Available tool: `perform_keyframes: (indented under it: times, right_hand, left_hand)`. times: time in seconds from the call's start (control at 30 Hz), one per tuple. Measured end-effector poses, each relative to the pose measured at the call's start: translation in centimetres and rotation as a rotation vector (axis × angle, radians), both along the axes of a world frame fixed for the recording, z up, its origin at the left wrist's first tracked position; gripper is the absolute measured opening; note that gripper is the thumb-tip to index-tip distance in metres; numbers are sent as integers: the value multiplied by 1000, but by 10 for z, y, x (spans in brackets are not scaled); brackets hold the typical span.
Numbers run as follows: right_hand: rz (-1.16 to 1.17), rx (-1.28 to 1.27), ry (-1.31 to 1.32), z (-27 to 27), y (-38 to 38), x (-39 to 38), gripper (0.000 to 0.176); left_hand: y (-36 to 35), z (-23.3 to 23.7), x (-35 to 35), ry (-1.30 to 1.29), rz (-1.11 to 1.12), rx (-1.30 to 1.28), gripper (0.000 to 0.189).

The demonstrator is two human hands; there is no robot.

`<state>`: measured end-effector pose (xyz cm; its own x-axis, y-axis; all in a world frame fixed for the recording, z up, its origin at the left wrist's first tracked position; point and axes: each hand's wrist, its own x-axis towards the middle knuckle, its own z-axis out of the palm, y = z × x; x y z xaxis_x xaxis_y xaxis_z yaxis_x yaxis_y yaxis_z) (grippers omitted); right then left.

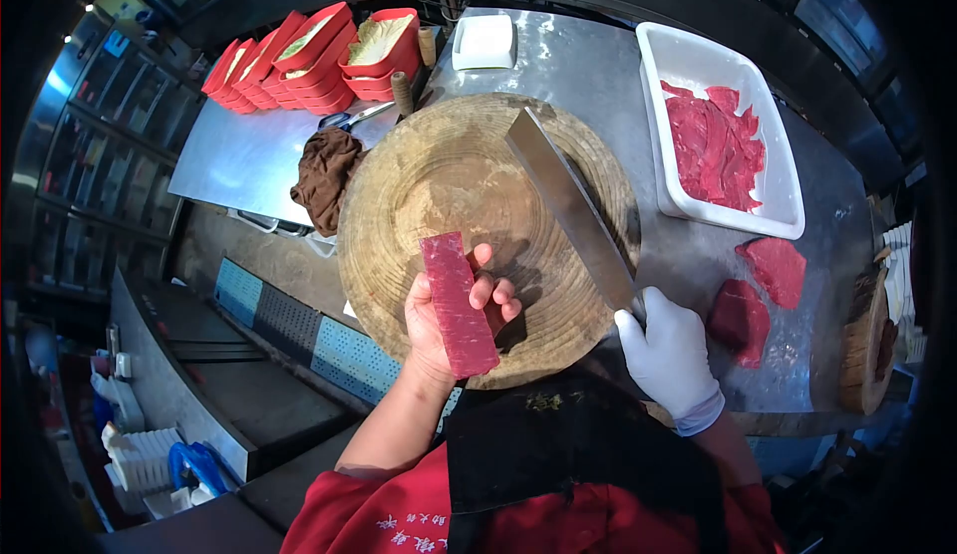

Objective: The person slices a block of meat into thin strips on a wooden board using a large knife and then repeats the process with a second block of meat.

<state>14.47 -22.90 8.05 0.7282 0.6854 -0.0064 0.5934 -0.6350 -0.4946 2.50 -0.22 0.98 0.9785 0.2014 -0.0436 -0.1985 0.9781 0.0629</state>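
My bare left hand [429, 330] holds a long block of red raw meat [459, 305] over the near part of a round wooden chopping block [429, 175]. The fingers curl up along the meat's right side, with the thumb at its left. In a white glove, my right hand [673, 360] is closed round the handle of a cleaver [578, 215]. Its broad blade slants up and leftward over the right side of the block. The cleaver and the meat are apart. Most of the handle is hidden by the glove.
A white tub [783, 190] of sliced meat stands right of the block, with two meat pieces [773, 270] nearer me. Behind are a small white dish [484, 43] and red containers [379, 46]. A brown cloth [326, 175] and scissors [349, 118] lie at left.
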Motion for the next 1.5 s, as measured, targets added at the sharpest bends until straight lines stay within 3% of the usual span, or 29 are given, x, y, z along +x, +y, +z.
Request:
perform_keyframes:
  times: [0.13, 0.23, 0.3, 0.43, 0.5, 0.7, 0.9, 1.1, 1.43, 1.5]
  right_hand:
    - [-6, -18, 25, 0, 0, 1, 24]
    - [-11, -15, 31, 0, -1, 1, 25]
    - [-10, -11, 28, -1, -1, 2, 25]
    - [-5, -5, 24, -1, -1, 2, 25]
    - [-6, 4, 21, -1, -1, 3, 25]
    - [-16, 16, 25, -3, -2, 3, 26]
    - [-33, 14, 40, 0, -1, 2, 26]
    - [-41, 36, 36, -2, -1, 1, 24]
    - [-46, 51, 30, -3, -2, 0, 22]
    - [-54, 52, 40, -1, -2, 0, 22]
  left_hand:
    - [3, -8, -1, -76, -55, 1, 57]
    - [2, -4, -2, -29, -92, -9, 54]
    - [-1, 7, -1, 153, -72, -35, 51]
    - [1, 3, 0, 133, -118, -31, 50]
    - [-1, 10, 0, 286, -110, 128, 52]
    - [-4, 16, 3, 480, -56, 253, 57]
    - [4, -4, 1, 306, -133, 213, 54]
    - [8, -3, -1, 452, -173, 383, 47]
    - [8, 4, -1, 399, -170, 409, 47]
    - [7, 7, 0, 509, -138, 607, 45]
